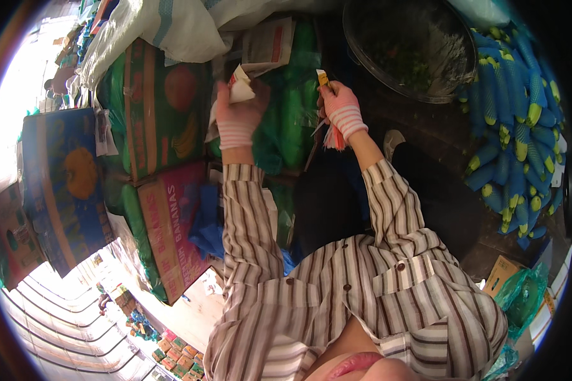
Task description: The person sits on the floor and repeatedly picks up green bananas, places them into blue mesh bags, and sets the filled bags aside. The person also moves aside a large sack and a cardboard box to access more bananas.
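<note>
My left hand (pixel 240 114), in a glove with a pink-and-white striped cuff, is blurred. It grips a creased piece of cream paper or card (pixel 241 89) with some red on it. Below that hand lies an open box with green plastic (pixel 291 109) around long green contents. To the right, my right hand (pixel 342 107), gloved alike, holds a yellow utility knife (pixel 323 80), its tip pointing up and away. Orange and white strips (pixel 333 138) hang beneath the right palm; whether the hand grips them too is unclear.
Printed fruit cartons (pixel 164 109) are stacked at left, one a pink banana box (pixel 176 224). A white woven sack (pixel 181 33) drapes over them. A dark round tub (pixel 410 52) holds green scraps. At right lie many blue-netted yellow-green items (pixel 519 124).
</note>
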`<state>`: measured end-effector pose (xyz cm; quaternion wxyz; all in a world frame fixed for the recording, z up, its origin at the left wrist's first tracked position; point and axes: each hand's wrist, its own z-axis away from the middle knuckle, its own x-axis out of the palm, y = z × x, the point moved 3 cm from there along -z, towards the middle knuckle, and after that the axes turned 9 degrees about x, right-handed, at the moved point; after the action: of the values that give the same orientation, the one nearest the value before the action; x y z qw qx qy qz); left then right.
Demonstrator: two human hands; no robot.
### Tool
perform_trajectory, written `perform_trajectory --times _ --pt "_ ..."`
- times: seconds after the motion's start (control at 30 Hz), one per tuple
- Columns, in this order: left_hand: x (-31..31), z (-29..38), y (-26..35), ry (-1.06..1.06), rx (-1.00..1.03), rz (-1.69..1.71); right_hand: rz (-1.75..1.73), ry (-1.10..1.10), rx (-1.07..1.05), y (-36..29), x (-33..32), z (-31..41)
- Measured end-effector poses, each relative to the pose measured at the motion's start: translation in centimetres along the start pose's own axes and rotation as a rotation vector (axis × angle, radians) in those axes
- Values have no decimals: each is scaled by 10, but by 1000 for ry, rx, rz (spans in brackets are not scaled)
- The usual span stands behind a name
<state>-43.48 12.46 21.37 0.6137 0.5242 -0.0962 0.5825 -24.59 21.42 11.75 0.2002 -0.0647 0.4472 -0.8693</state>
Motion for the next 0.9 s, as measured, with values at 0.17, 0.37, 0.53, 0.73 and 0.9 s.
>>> perform_trajectory --times 0.17,0.37,0.53,0.73,0.9 --pt "-14 -21 -31 -163 42 -260 -97 -128 90 -29 4 -36" --pt "-23 -85 -26 -128 369 -1344 -173 -241 239 -47 16 -27" --pt "-16 -107 -21 -123 424 -1942 -229 -280 263 -51 32 -45" --pt "-8 -114 -22 -110 388 -2172 -19 -263 169 -58 44 -75" --pt "-14 -124 -20 -83 334 -2266 181 -233 150 -69 47 -79"
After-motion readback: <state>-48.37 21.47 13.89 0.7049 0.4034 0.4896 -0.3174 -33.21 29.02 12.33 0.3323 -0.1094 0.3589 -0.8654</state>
